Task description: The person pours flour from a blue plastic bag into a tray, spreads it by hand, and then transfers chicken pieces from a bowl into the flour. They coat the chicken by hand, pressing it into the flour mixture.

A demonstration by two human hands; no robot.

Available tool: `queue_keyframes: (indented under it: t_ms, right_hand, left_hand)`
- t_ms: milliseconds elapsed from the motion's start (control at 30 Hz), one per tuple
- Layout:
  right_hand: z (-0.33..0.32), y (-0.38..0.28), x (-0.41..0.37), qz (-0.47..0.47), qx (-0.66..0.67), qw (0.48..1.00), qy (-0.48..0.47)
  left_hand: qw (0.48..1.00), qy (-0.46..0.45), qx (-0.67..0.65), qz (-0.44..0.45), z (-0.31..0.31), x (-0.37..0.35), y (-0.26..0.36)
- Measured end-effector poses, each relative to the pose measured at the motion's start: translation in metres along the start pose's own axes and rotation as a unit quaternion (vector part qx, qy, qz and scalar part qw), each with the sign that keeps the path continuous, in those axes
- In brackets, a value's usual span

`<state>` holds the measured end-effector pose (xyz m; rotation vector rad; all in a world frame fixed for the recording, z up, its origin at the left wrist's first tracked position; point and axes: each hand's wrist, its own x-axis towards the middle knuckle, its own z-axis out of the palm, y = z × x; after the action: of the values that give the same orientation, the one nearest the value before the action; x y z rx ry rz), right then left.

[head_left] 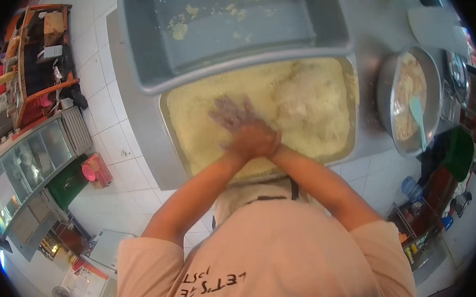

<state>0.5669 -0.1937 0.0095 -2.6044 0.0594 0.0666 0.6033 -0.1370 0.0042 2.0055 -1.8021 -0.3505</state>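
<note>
Kneading looks like the step in hand: left hand (259, 140) stacked on right hand (230, 116), both flat, gripping nothing, pressing yellow dough (312, 107) in the metal tray (164, 120) at frame centre. The next push probably calls for weight through the palms.

The mash (301, 108) at centre is pale yellow, matt and crumbly, rough on top with damp, smoother patches toward 2 o'clock. Its tray (354, 140) is thin metal with a dull sheen. The fingers (229, 113) wear a dusty grey, matt film of paste; the skin of the hands (254, 141) behind them is bare. At 12 o'clock the tub (143, 50) is smooth grey plastic, semi-matt, with crumbs stuck inside. The counter (368, 34) is brushed steel. At 3 o'clock a metal bowl (384, 91) holds glossy batter and a pale plastic spatula (418, 115). The floor (117, 140) at 9 o'clock is glossy white tile. The shirt (289, 255) at 6 o'clock is matt peach cloth.
</note>
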Motion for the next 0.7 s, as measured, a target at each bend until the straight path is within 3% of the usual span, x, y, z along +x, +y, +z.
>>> queue_keyframes:
  t_ms: [100, 233, 300, 400, 433, 467, 533, 633, 700]
  right_hand:
    - [0.0, 0.009, 0.001, 0.002, 0.0, 0.999, -0.049]
    - [0.003, 0.01, 0.004, -0.005, 0.072, 0.997, -0.007]
    - [0.009, 0.012, 0.005, -0.037, 0.032, 0.999, -0.012]
    - [0.014, 0.004, -0.019, -0.017, 0.048, 0.997, -0.05]
    - [0.005, 0.006, -0.028, -0.029, -0.026, 0.998, -0.044]
    - [-0.002, 0.008, -0.027, -0.024, -0.02, 0.998, -0.052]
    - [0.0, 0.015, -0.022, -0.008, 0.007, 0.998, -0.066]
    - [0.005, 0.014, -0.025, -0.006, -0.052, 0.996, -0.069]
    - [0.001, 0.008, -0.027, -0.002, -0.041, 0.997, -0.073]
  left_hand:
    - [0.997, 0.046, -0.059, 0.033, 0.01, 0.0, -0.004]
    - [0.999, 0.025, -0.03, 0.017, -0.005, 0.01, 0.0]
    - [0.991, -0.038, -0.051, -0.115, -0.011, 0.014, 0.004]
    - [0.983, -0.003, -0.072, -0.167, -0.007, 0.011, 0.033]
    - [0.985, -0.002, -0.06, -0.163, 0.002, 0.011, 0.037]
    - [0.984, -0.009, -0.067, -0.167, 0.007, 0.011, 0.034]
    - [0.994, 0.043, -0.071, -0.066, 0.017, 0.009, 0.023]
    - [0.991, 0.092, -0.095, -0.018, 0.034, -0.003, 0.023]
    - [0.992, 0.073, -0.095, -0.044, 0.032, -0.004, 0.026]
